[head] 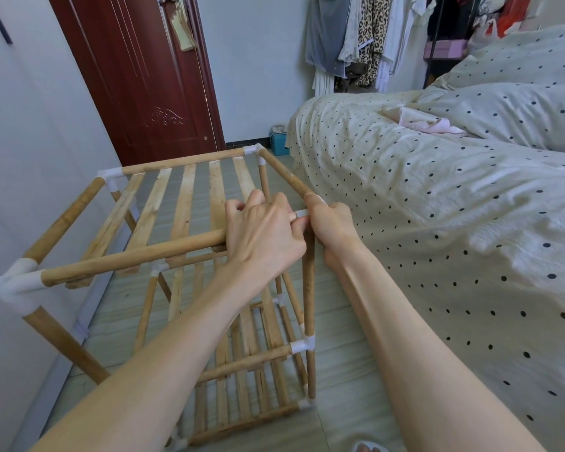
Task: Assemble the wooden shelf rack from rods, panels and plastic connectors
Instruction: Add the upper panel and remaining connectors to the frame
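Observation:
A wooden shelf rack (163,203) of rods, slatted panels and white plastic connectors stands on the floor, several tiers high. My left hand (261,236) grips the right end of the front top rod (128,259). My right hand (330,223) grips the near right top corner, where a white connector (302,213) shows between my two hands. The right side top rod (284,176) runs from my right hand back to the far corner connector (256,151). Most of the near right corner connector is hidden by my fingers.
A bed with a dotted cover (437,207) lies close on the right of the rack. A white wall (30,125) is on the left, a dark red door (150,76) behind. Clothes hang on a rail (356,37) at the back. A teal box (279,145) sits on the floor.

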`<state>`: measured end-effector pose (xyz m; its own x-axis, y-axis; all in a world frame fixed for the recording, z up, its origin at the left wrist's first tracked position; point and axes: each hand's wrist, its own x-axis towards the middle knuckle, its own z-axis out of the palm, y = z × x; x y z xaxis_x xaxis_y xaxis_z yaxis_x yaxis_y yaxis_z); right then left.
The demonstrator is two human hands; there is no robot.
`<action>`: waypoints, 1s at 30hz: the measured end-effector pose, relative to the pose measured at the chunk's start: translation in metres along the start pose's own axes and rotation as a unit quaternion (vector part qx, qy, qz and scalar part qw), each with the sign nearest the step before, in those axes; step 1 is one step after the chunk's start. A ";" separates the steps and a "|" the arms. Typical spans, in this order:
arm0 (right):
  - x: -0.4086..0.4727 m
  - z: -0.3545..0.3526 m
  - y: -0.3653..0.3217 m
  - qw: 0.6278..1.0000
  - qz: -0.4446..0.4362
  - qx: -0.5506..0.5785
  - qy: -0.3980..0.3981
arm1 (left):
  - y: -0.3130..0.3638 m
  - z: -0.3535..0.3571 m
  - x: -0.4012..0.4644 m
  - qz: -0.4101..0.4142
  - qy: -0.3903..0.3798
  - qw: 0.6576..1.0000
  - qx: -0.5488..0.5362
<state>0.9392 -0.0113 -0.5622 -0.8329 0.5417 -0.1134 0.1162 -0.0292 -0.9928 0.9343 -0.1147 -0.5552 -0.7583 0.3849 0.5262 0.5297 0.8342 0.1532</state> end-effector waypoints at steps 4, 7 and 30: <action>-0.001 0.001 0.001 1.000 0.005 0.002 -0.003 | -0.003 0.001 0.000 0.005 0.002 1.000 -0.005; 0.000 0.004 0.002 1.000 0.002 -0.002 -0.020 | -0.011 0.000 -0.004 0.019 0.011 1.000 -0.017; -0.001 0.020 0.004 1.000 -0.007 -0.006 -0.016 | -0.028 0.004 -0.004 -0.047 -0.010 0.998 0.028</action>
<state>0.9301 -0.0288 -0.5671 -0.8512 0.5152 -0.1003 0.1100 -0.0116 -0.9939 0.9207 -0.1379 -0.5651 -0.8110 0.3119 0.4950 0.4351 0.8872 0.1538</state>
